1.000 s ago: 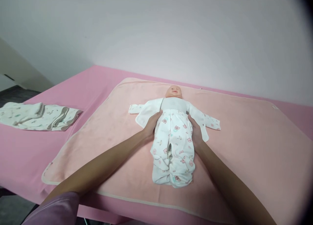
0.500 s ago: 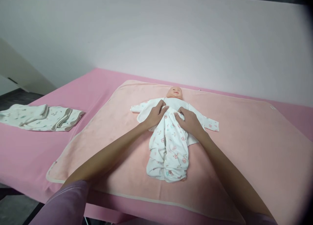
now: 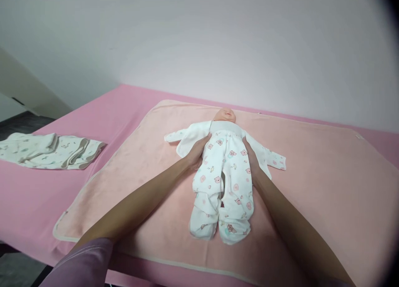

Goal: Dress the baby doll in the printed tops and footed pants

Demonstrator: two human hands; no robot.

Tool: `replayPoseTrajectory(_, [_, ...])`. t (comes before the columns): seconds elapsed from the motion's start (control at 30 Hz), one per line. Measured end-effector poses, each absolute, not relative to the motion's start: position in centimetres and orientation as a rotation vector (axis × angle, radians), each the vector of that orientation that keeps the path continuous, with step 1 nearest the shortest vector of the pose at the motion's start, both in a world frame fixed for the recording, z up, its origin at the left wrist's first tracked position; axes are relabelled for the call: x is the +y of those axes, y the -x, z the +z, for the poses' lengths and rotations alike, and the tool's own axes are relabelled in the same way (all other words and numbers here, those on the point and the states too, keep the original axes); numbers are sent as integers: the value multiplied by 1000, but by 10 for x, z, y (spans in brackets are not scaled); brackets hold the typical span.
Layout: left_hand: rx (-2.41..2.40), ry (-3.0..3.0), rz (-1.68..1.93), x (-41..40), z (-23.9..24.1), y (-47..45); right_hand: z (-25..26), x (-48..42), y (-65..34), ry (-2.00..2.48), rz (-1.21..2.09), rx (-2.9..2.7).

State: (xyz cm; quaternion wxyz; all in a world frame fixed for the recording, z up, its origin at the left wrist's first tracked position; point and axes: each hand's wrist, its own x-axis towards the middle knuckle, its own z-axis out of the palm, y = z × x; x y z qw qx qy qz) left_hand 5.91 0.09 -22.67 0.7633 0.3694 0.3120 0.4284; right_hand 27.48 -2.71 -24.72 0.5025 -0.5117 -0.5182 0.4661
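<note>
Both hands [image 3: 198,150] [image 3: 251,159] curve against the doll's [image 3: 225,115] printed trousers [image 3: 234,170]; their opening and grip are unclear. Smooth evenly, keeping the waistband [image 3: 227,133] level.

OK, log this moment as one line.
left fingers: against pants | right fingers: against pants, opposite side | doll: face up on blanket | folded cloth: on table

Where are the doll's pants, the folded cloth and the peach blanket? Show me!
Doll's pants [image 3: 238,175]: head view, on one leg's front.
Folded cloth [image 3: 51,152]: head view, middle of its top.
Peach blanket [image 3: 321,179]: head view, bare right side.
</note>
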Motion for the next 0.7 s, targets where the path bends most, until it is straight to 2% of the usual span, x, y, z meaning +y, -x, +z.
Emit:
replayPoseTrajectory(0.1, [820,-1095,1023,4,-228,-49,-244,-22,-287,1223,1060,-1322])
replayPoseTrajectory(0.3, [996,-1956,1096,16,-214,-38,-213,-18,-290,1237,476,-1917])
replayPoseTrajectory(0.37, [1023,-1947,1077,24,-208,-43,-207,-11,-283,1235,440,-1879])
replayPoseTrajectory(0.57, [1208,-1694,1061,33,-209,-57,-223,12,-283,1480,712,-1440])
replayPoseTrajectory(0.7, [1163,-1922,1080,31,-204,-57,-217,12,-284,1455,463,-1715])
